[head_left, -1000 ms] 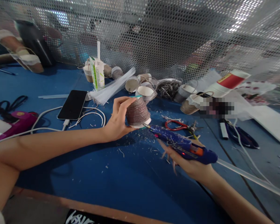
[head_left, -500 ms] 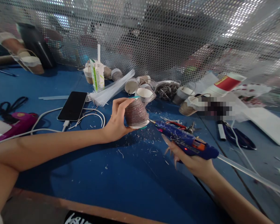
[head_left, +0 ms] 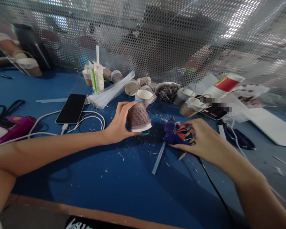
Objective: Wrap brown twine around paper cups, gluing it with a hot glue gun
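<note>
My left hand [head_left: 118, 124] is closed on a paper cup [head_left: 138, 117] wrapped in rows of brown cord, tilted, with a white rim band at its lower edge. The thumb is below the cup and the fingers above. To the right, a blue glue gun [head_left: 171, 133] is down at the table, its clear glue stick [head_left: 158, 159] pointing toward me. Curled around the gun's handle is my right hand [head_left: 202, 138], with the thumb along the near side. The gun's nozzle is hard to make out.
Several cord-wrapped cups [head_left: 145, 95] lie along the perforated metal screen [head_left: 157, 47]. A bundle of glue sticks [head_left: 112, 90], a drink carton [head_left: 96, 76], a phone [head_left: 71, 108] on a white cable and a magenta glue gun [head_left: 20, 125] are on the left. Fibre scraps litter the blue table [head_left: 124, 190].
My right hand has lowered the glue gun from the cup's rim to the table and turned it, so its stick now points toward me. The cup stays in my left hand.
</note>
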The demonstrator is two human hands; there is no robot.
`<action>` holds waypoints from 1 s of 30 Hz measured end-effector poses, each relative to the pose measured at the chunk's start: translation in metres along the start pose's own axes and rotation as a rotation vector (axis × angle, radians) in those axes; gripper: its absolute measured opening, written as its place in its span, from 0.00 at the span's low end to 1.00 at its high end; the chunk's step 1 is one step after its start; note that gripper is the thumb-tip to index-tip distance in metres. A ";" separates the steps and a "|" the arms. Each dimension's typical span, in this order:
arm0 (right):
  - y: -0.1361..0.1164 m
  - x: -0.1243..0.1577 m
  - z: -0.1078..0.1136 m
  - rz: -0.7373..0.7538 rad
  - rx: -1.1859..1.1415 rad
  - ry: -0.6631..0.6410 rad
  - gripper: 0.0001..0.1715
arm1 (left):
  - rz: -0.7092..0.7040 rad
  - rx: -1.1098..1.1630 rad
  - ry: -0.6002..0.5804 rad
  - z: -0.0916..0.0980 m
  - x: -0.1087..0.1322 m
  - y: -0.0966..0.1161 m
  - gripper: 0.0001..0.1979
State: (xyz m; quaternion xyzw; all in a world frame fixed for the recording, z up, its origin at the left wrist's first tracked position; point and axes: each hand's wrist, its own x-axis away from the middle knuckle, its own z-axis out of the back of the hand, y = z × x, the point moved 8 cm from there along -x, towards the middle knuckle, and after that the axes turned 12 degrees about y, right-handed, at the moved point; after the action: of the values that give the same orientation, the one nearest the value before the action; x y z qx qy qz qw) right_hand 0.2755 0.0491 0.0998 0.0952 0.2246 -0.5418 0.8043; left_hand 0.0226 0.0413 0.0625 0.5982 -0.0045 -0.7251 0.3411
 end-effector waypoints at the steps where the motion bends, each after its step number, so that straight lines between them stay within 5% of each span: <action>1: -0.007 0.001 0.008 0.032 -0.042 0.040 0.35 | 0.004 0.002 -0.009 -0.001 0.000 0.000 0.52; 5: -0.049 0.013 0.041 0.145 -0.371 0.224 0.17 | 0.021 -0.009 -0.039 -0.002 0.001 0.000 0.51; 8: -0.079 0.027 0.028 0.161 -0.776 0.053 0.12 | 0.000 -0.020 -0.037 -0.002 0.001 0.002 0.51; 11: -0.096 0.040 0.001 0.124 -0.894 -0.149 0.15 | -0.041 -0.013 -0.026 -0.002 0.001 0.005 0.50; 17: -0.095 0.044 -0.022 0.002 -1.000 -0.251 0.22 | -0.120 0.005 -0.003 -0.001 0.001 0.011 0.46; 25: -0.048 0.037 -0.015 -0.390 -1.000 0.170 0.16 | -0.061 -0.011 -0.040 -0.004 0.002 0.008 0.47; 27: -0.045 0.037 -0.012 -0.400 -0.989 0.215 0.17 | -0.063 -0.011 -0.048 -0.004 0.002 0.008 0.47; 30: -0.059 0.038 -0.014 -0.278 -1.011 0.115 0.17 | -0.073 -0.004 -0.058 -0.005 0.001 0.009 0.47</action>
State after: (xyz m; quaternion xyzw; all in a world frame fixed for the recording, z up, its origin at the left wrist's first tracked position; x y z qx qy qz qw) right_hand 0.2298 0.0000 0.0752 -0.3059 0.5123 -0.4611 0.6568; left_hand 0.0313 0.0357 0.0641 0.5758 0.0088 -0.7542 0.3155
